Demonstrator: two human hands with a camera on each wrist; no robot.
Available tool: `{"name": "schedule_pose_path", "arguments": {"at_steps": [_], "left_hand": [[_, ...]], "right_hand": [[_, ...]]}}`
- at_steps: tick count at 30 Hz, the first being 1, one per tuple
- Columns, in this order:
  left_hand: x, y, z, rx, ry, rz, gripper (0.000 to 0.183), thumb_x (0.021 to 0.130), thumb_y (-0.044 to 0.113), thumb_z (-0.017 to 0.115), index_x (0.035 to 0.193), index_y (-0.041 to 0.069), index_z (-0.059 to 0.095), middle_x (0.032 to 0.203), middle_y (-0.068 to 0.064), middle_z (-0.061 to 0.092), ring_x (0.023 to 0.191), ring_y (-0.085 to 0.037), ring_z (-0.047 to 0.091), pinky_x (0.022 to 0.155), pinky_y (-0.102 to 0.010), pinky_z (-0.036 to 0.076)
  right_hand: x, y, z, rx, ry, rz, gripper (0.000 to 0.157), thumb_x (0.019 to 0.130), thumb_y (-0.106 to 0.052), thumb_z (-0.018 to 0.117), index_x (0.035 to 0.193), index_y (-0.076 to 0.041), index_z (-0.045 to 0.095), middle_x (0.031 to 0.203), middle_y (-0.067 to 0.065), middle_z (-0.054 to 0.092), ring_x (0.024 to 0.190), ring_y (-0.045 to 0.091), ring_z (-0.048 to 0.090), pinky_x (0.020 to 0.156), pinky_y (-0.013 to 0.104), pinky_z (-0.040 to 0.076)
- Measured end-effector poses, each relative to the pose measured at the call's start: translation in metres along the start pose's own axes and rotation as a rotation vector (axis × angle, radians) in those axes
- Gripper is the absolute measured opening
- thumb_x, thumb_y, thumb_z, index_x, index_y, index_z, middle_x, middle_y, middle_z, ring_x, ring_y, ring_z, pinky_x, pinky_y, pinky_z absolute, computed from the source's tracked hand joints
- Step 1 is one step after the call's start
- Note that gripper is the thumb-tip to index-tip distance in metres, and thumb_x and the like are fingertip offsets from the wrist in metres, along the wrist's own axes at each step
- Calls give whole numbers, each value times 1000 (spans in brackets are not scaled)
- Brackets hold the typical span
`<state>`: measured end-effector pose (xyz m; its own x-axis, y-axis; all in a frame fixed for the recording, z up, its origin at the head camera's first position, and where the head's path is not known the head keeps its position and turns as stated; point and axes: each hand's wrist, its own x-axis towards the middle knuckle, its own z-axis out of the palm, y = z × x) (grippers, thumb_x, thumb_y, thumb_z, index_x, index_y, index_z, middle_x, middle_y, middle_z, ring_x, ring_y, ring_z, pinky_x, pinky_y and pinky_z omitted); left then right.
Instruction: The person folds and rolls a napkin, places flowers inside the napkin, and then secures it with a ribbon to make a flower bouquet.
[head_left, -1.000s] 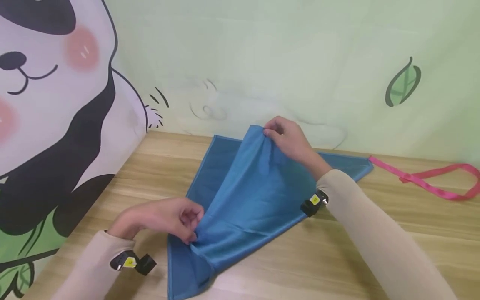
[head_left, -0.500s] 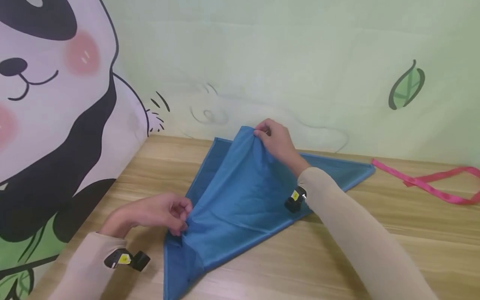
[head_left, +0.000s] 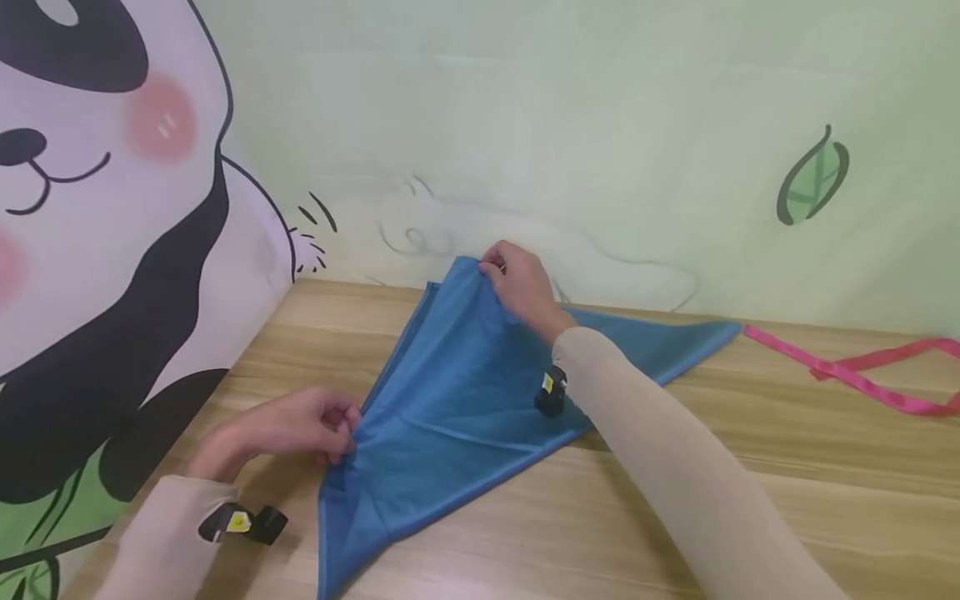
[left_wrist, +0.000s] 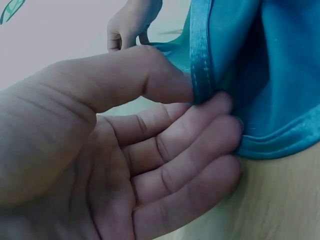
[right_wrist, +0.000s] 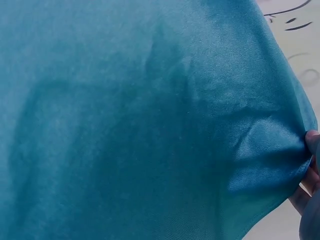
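Observation:
A blue cloth [head_left: 450, 433] with stitched hems is partly folded over itself on the table, its upper layer lifted between both hands. My left hand [head_left: 303, 425] pinches a hemmed edge at the left; in the left wrist view the thumb and index finger [left_wrist: 217, 102] hold the hem [left_wrist: 200, 60]. At the far side my right hand [head_left: 521, 279] pinches the raised top edge of the cloth, and the right wrist view shows the fabric [right_wrist: 150, 125] drawn taut toward those fingertips [right_wrist: 312, 140]. A pink ribbon [head_left: 862, 375] extends from the cloth's right corner.
Behind the wood-grain table [head_left: 750, 517] hangs a pale green backdrop [head_left: 600, 125] with a printed leaf. A large panda print [head_left: 172, 233] borders the table on the left. Each wrist bears a small black camera [head_left: 551, 392].
Both hands have moved left with the pinched edges. The upper layer now covers most of the lower layer, leaving only a narrow strip at the left.

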<state>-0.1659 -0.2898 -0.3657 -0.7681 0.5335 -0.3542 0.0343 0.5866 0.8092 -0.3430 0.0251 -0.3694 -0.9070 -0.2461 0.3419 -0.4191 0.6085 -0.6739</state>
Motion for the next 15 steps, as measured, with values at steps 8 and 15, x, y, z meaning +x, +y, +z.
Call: {"name": "schedule_pose_path", "arguments": {"at_steps": [8,15], "left_hand": [[-4,-6,-2,7,7,-23,14,90,1,72,100,-3,64,78,-5,64,74,-22,64,65,-34,59],[-9,-15,-6,-44,-19,-41,10,86,-4,66,93,0,59,75,-5,63,71,-22,65,67,-37,62]], "right_hand": [[3,-7,14,-79,-24,22,16,109,-18,63,115,-4,70,114,10,73,101,25,67,90,41,54],[5,-20,33,-127,-19,5,17,109,-18,62,116,-5,69,114,9,72,102,24,68,91,40,54]]}}
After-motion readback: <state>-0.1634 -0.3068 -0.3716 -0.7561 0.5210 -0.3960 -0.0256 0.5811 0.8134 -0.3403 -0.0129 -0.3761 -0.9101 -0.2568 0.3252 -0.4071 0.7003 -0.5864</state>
